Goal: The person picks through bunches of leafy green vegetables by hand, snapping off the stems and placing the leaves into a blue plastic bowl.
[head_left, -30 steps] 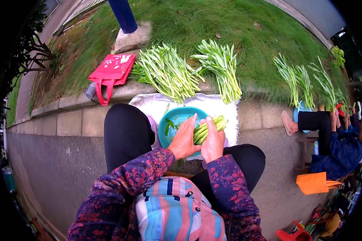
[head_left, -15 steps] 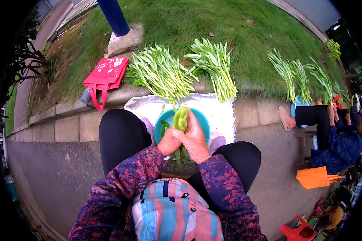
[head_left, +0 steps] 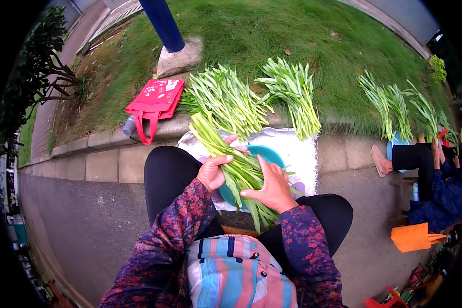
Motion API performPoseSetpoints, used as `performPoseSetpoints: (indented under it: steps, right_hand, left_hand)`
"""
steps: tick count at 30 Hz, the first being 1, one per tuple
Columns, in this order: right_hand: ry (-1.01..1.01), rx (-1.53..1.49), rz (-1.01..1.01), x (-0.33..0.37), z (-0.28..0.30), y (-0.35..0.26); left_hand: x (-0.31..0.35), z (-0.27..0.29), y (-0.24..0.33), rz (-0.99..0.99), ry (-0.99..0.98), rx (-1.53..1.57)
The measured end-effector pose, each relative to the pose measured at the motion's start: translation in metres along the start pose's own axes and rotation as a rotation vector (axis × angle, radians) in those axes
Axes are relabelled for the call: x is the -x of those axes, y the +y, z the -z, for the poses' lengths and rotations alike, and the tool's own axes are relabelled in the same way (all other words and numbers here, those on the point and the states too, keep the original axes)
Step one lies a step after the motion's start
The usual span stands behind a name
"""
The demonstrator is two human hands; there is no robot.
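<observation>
From my remote seat I look down on a grass verge (head_left: 241,31) across the top, grey pavement (head_left: 87,215) below it and a stone kerb (head_left: 102,138) between. At far right another person (head_left: 444,190) sits by the same kerb, more greens (head_left: 379,105) lying on the grass there. A blue pole (head_left: 163,25) stands on a pale stone footing (head_left: 179,59). A white cloth (head_left: 303,154) is spread against the kerb, I think to keep things off the ground. On the verge, a left heap (head_left: 228,100) and a right heap (head_left: 295,95) of greens lie with pale stems pointing this way, which I judge makes them easy to grip. A teal basin (head_left: 270,154) stands on the cloth between the knees — well set, I reckon, under anything that drops. A red bag (head_left: 156,100) lies left of the heaps, out of their way.

Slanting above the basin is a bundle of greens (head_left: 210,134), long and floppy at the leaf end — so I read the two-point hold as support. Both hands grasp it: the left hand (head_left: 212,173) wraps the stems, thumb on top, while the right hand (head_left: 273,189) lightly cups the leafier stretch.
</observation>
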State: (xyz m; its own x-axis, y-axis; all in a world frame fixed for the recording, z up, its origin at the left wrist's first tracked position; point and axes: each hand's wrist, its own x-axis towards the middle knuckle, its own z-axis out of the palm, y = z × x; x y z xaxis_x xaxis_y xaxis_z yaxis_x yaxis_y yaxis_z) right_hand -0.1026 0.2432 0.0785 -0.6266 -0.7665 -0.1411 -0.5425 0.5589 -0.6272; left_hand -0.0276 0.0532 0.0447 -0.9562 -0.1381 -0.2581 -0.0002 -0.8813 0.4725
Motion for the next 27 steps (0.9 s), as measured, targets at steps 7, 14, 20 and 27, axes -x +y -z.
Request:
performPoseSetpoints:
  steps: [7,14,20,27]
  right_hand:
    - [-0.053,-0.291,-0.024,0.000,-0.014,0.003]
    - [-0.089,-0.382,-0.009,0.000,-0.016,0.014]
    - [-0.043,-0.403,-0.058,-0.003,0.008,0.033]
    - [0.324,-0.503,-0.159,-0.009,0.030,0.059]
  left_hand:
    - [0.000,0.000,-0.002,0.004,-0.102,0.043]
    - [0.000,-0.002,-0.004,-0.009,-0.030,-0.019]
    - [-0.001,0.000,-0.006,-0.026,0.056,-0.031]
    - [-0.001,0.010,-0.004,-0.012,-0.012,-0.029]
